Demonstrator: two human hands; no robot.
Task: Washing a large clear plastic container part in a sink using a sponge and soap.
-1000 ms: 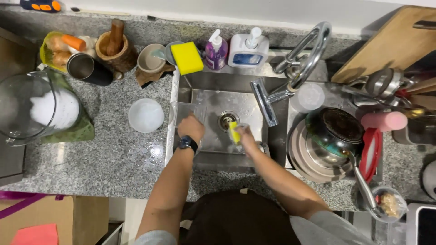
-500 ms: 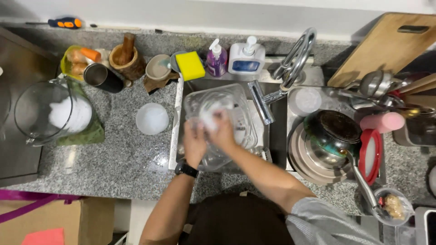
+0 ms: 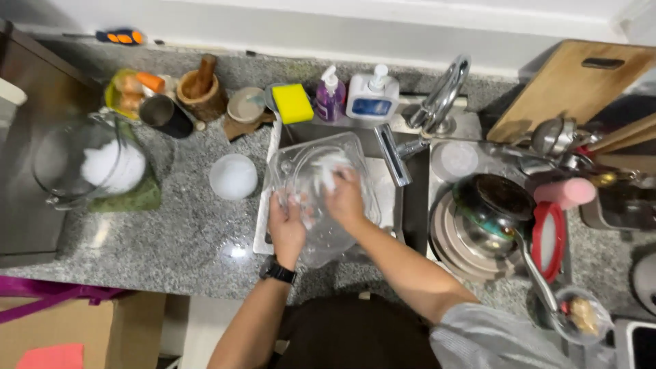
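From the left, I see a glass jug (image 3: 82, 164) on a green cloth (image 3: 130, 198), then a small white bowl (image 3: 233, 175) on the granite counter (image 3: 171, 232). Over the sink (image 3: 410, 205), my left hand (image 3: 287, 229) is clamped on the near rim of a clear plastic container (image 3: 321, 198), held tilted above the basin. My right hand (image 3: 345, 198) is inside it, fingers closed on something white and sudsy, which I cannot identify. Further right stand the tap (image 3: 437, 102), then stacked plates (image 3: 465, 246) with a dark pot (image 3: 492, 205). I judge the soapy container could slip from my left hand and knock the tap or drop into the sink.
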